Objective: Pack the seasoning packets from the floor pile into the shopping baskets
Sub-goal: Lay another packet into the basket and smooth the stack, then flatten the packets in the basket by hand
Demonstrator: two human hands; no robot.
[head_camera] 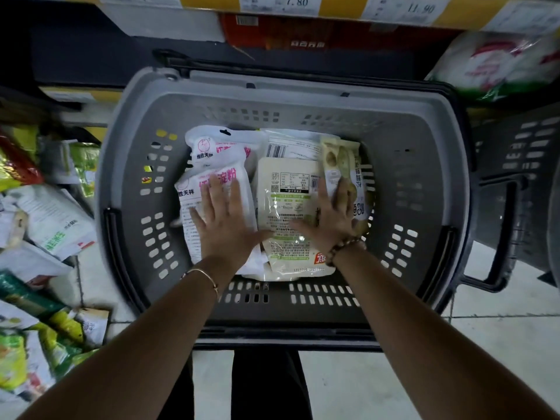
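Pale tiled floor (348,389) below price-tagged shelf (333,7).

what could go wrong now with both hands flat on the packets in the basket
1. The left hand and right hand press flat on sealed pouches like the white packet; hard pushing might burst a seam.
2. Packets lie overlapped and tilted in the grey basket, so more from the floor pile may slide or stack unevenly.
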